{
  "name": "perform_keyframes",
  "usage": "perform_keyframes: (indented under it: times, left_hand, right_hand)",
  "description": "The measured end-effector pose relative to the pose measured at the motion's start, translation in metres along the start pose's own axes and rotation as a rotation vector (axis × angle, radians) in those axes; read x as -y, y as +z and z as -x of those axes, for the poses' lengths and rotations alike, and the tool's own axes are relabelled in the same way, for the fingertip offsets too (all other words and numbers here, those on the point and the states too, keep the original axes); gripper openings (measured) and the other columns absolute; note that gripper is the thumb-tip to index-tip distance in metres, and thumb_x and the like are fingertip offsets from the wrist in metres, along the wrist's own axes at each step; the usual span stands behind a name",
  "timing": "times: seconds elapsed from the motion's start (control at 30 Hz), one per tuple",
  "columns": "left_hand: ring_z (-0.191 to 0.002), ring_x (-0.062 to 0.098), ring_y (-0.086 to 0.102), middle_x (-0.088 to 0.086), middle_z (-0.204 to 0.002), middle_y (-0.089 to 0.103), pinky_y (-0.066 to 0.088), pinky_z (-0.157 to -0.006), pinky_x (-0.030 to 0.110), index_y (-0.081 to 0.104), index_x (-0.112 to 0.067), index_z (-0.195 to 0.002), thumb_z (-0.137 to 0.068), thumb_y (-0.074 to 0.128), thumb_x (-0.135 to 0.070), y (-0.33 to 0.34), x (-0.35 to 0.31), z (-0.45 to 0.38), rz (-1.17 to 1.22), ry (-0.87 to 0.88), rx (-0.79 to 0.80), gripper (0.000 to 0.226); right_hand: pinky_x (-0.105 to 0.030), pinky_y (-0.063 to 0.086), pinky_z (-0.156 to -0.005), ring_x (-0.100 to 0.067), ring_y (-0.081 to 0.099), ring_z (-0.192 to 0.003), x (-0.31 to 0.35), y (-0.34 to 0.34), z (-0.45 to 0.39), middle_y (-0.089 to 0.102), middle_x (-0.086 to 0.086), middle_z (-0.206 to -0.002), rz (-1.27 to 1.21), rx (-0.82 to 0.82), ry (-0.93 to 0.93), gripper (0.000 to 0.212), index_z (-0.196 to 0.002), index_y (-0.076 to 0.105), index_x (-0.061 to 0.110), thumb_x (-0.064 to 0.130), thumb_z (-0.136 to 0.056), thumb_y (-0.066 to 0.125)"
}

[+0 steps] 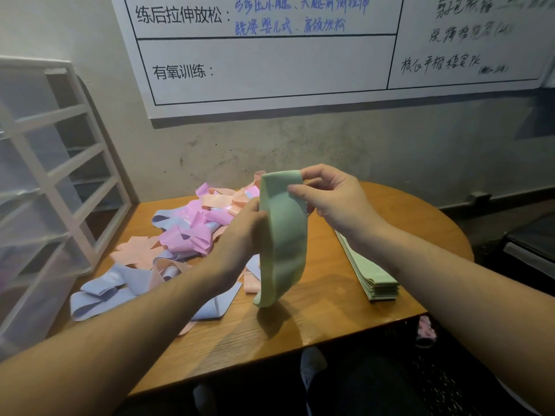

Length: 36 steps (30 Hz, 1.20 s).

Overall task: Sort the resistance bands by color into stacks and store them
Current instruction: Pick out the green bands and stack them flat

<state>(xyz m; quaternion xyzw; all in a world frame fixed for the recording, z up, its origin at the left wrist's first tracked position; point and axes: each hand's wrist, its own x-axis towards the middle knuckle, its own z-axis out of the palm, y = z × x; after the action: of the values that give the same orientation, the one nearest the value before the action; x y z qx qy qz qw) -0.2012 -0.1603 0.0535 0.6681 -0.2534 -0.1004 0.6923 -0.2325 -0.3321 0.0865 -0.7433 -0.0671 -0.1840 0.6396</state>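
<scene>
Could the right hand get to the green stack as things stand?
Probably yes: the green stack lies uncovered on the table just below the right hand. That hand pinches the green band, which would come along.

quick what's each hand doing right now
Left hand: grips the green band at its left edge.
Right hand: pinches the same band's top.

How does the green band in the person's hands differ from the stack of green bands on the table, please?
The held green band hangs in the air as an open, curved loop, while the green stack lies flat on the wooden table. The held band is a single piece; the stack is several folded layers with edges lined up. The left hand and right hand grip the held band; nothing touches the stack. Both are the same pale green.
</scene>
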Motion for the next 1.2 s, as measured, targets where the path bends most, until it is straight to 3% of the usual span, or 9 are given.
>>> perform_keyframes:
  times: [0.13,0.27,0.5,0.67,0.73,0.87,1.0,1.1,1.2]
  left_hand:
    - [-0.110,0.016,0.067,-0.003,-0.116,0.070,0.058,-0.091,0.037,0.057,-0.034,-0.121,-0.089,0.058,-0.042,0.005,0.004,-0.001,0.012,-0.004,0.023,0.033]
    - [-0.095,-0.001,0.069,-0.021,-0.099,0.072,0.055,-0.076,0.020,0.053,-0.041,-0.117,-0.098,0.063,-0.023,0.010,0.009,-0.005,-0.083,-0.024,0.041,0.028]
    - [-0.107,0.026,0.070,0.005,-0.115,0.073,0.054,-0.094,0.043,0.055,-0.025,-0.133,-0.102,0.054,-0.008,0.020,0.010,-0.010,0.010,-0.103,0.016,0.035]
    - [-0.107,0.030,0.071,0.014,-0.117,0.073,0.057,-0.091,0.044,0.053,-0.011,-0.133,-0.105,0.043,-0.002,0.023,0.007,-0.020,0.207,-0.127,-0.085,0.031]
    - [-0.098,0.027,0.074,0.012,-0.107,0.076,0.061,-0.081,0.039,0.056,-0.007,-0.125,-0.105,0.037,0.000,0.025,0.001,-0.024,0.303,-0.110,-0.108,0.028]
    - [-0.083,0.026,0.075,0.012,-0.098,0.076,0.060,-0.060,0.036,0.051,-0.007,-0.125,-0.104,0.030,0.004,0.026,-0.011,-0.037,0.516,-0.108,-0.213,0.032]
    - [-0.086,0.028,0.075,0.014,-0.109,0.071,0.060,-0.057,0.038,0.040,-0.012,-0.139,-0.102,0.027,0.005,0.025,-0.007,-0.050,0.567,-0.139,-0.310,0.042]
    - [-0.080,0.028,0.075,0.018,-0.110,0.067,0.060,-0.057,0.037,0.037,-0.010,-0.143,-0.096,0.025,0.012,0.028,0.001,-0.058,0.593,-0.142,-0.358,0.053]
    - [-0.071,0.023,0.073,0.016,-0.104,0.065,0.059,-0.058,0.036,0.041,-0.010,-0.143,-0.096,0.028,0.008,0.029,0.014,-0.073,0.610,-0.170,-0.426,0.052]
  right_hand:
    - [-0.016,0.047,-0.056,0.001,0.059,-0.060,-0.004,-0.001,-0.004,0.069,-0.001,-0.083,0.024,-0.080,-0.023,0.009,-0.094,0.066,0.012,0.010,-0.090,0.074]
    - [-0.013,0.043,-0.051,-0.002,0.057,-0.059,-0.007,0.001,-0.007,0.067,-0.005,-0.085,-0.021,-0.101,0.021,0.012,-0.088,0.063,0.017,0.012,-0.089,0.075]
    - [-0.025,0.044,-0.059,-0.013,0.058,-0.072,-0.025,-0.004,-0.007,0.064,0.004,-0.088,-0.105,-0.110,0.215,0.022,-0.102,0.061,0.025,0.037,-0.090,0.074]
    - [-0.031,0.045,-0.071,-0.015,0.057,-0.076,-0.037,-0.003,0.008,0.065,0.002,-0.081,-0.149,0.116,0.392,0.040,-0.101,0.067,0.030,0.064,-0.097,0.048]
    - [-0.035,0.049,-0.085,-0.015,0.066,-0.089,-0.047,-0.004,0.013,0.073,0.005,-0.096,-0.120,0.183,0.395,0.052,-0.112,0.071,0.033,0.073,-0.093,0.043]
    - [-0.040,0.052,-0.101,-0.010,0.068,-0.109,-0.057,-0.006,0.022,0.073,0.013,-0.113,0.028,0.202,0.353,0.042,-0.119,0.068,0.033,0.062,-0.099,0.045]
    - [-0.036,0.055,-0.093,-0.009,0.065,-0.104,-0.063,-0.011,0.026,0.069,0.011,-0.111,0.179,0.204,0.343,0.015,-0.110,0.063,0.036,0.044,-0.100,0.056]
    - [-0.020,0.053,-0.076,0.002,0.066,-0.081,-0.065,-0.019,0.028,0.072,0.008,-0.101,0.195,0.204,0.313,0.014,-0.112,0.063,0.032,0.030,-0.098,0.060]
    - [-0.017,0.052,-0.066,0.000,0.066,-0.070,-0.066,-0.026,0.033,0.075,0.003,-0.094,0.256,0.154,0.241,0.011,-0.108,0.065,0.028,0.027,-0.098,0.063]
